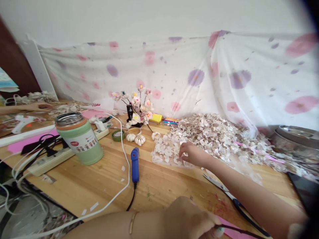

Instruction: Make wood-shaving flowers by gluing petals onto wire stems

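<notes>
My left hand (190, 217) is at the bottom of the view, closed on a thin dark stem (236, 229) that runs off to the right. My right hand (191, 154) reaches over a plastic sheet of pale petals (164, 151), fingers bent down and apart, with their tips at the petals. Whether a petal is between them is hard to see. Behind that hand rises a large heap of dried whitish petals (206, 129). Under my right forearm lie scissors (225, 189) with dark blue handles. A pink sheet (226, 227) shows beneath the stem.
A blue corded tool (135, 164) and a white cable cross the table, left of centre. Left stand a green jar (84, 142) and a power strip (52, 161). Finished flowers (139, 108) stand behind green tape (118, 135). Metal bowls (297, 139) sit right. Another person's hand (40, 106) shows far left.
</notes>
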Motion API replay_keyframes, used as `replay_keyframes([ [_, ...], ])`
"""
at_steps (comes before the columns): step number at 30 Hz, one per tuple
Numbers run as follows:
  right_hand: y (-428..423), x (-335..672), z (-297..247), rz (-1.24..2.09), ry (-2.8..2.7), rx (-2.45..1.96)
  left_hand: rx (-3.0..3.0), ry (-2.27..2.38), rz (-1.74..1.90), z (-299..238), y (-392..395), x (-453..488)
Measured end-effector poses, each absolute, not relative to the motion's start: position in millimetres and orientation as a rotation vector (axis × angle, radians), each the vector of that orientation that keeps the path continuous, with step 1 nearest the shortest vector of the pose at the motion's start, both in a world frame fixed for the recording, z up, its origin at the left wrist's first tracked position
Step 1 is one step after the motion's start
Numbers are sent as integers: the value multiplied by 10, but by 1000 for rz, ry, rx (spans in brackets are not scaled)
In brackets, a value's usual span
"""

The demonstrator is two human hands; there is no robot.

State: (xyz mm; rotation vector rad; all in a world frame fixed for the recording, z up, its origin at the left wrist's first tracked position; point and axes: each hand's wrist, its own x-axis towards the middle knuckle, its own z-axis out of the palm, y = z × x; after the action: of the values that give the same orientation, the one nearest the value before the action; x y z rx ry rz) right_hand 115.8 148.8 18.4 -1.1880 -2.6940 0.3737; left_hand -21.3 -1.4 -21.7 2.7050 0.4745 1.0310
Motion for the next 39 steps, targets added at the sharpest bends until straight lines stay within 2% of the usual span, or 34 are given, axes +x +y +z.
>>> replay_keyframes([
  [12,1612,1353,393,374,-2483,-1193,2727,489,894,-205,-21,-228],
  [18,1672,1289,400,418,-2497,-1216,2719,506,940,-254,-2,-203],
  [24,1836,1491,307,302,-2477,-1374,2738,451,1031,-286,3,-190],
  [34,1871,1484,77,254,-2606,-1377,2710,457,1221,-257,-10,-191],
  [39,1979,1493,86,208,-2526,-1481,2709,440,1195,-253,-17,-185],
])
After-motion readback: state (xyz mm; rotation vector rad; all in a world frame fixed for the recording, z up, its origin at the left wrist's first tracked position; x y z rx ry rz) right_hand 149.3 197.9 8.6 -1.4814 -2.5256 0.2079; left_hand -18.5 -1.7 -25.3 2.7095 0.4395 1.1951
